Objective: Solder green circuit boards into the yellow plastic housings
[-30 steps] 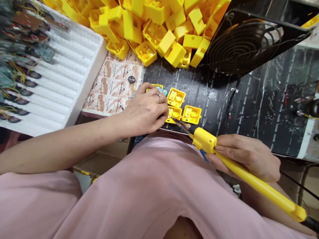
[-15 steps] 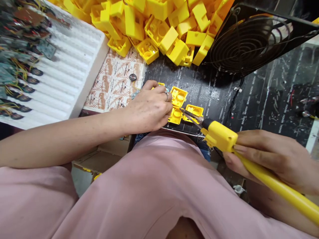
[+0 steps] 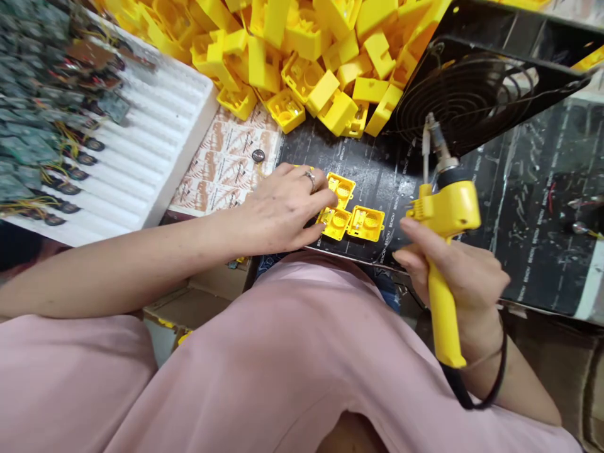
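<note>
My right hand (image 3: 460,277) is closed around the handle of a yellow soldering gun (image 3: 455,204). The gun is upright, its metal tip and thin feed tube pointing up in front of the black fan. Small open yellow plastic housings sit on the black bench top: a far one (image 3: 342,189), a near left one (image 3: 336,224) and a near right one (image 3: 367,223). Over the left edges of the first two lies my left hand (image 3: 287,204), thumb and fingers apart, fingertips touching the housings. A bit of another yellow part shows behind its knuckles; what lies beneath the palm is hidden.
A heap of yellow housings (image 3: 302,69) fills the back of the bench. At the left, a white foam tray (image 3: 160,119) carries many circuit boards with wires. A black fan (image 3: 457,94) stands back right. One small round speaker (image 3: 258,155) lies on patterned paper (image 3: 221,170).
My right hand has drawn the soldering gun away from the housings and turned its tip upward. My left hand stays at the housings, with its thumb and forefinger now spread wider.
</note>
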Motion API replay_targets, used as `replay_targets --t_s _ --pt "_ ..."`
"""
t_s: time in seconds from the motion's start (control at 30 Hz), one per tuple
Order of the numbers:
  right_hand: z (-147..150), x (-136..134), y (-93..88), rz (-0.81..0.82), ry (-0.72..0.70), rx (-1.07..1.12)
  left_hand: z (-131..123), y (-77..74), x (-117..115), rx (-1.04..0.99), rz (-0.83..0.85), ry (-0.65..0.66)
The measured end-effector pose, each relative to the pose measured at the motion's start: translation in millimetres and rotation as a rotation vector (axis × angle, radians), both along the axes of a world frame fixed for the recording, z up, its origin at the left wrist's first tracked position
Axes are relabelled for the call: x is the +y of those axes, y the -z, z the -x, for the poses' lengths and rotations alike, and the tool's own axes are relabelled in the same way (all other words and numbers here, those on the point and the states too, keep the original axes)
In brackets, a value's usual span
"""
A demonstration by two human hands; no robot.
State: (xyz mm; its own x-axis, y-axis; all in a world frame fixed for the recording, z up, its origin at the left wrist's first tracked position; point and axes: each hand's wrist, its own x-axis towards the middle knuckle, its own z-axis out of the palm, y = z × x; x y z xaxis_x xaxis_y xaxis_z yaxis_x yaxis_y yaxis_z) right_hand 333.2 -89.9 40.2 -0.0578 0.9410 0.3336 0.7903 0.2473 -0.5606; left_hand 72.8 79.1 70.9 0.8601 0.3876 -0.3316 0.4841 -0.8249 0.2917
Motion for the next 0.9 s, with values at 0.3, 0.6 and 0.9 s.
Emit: replay_targets --t_s 0.3,0.6,0.9 --pt "6 25 47.6 -0.123 -0.202 -0.054 7 27.4 8 0.065 0.015 0.149" --pt "30 32 51.5 -0.096 -0.155 -0.081 130 8.1 10 -0.350 0.079 -0.406" --pt "37 42 59.4 -0.169 -0.197 -0.099 293 -1.9 -85 -0.030 0.687 -0.868"
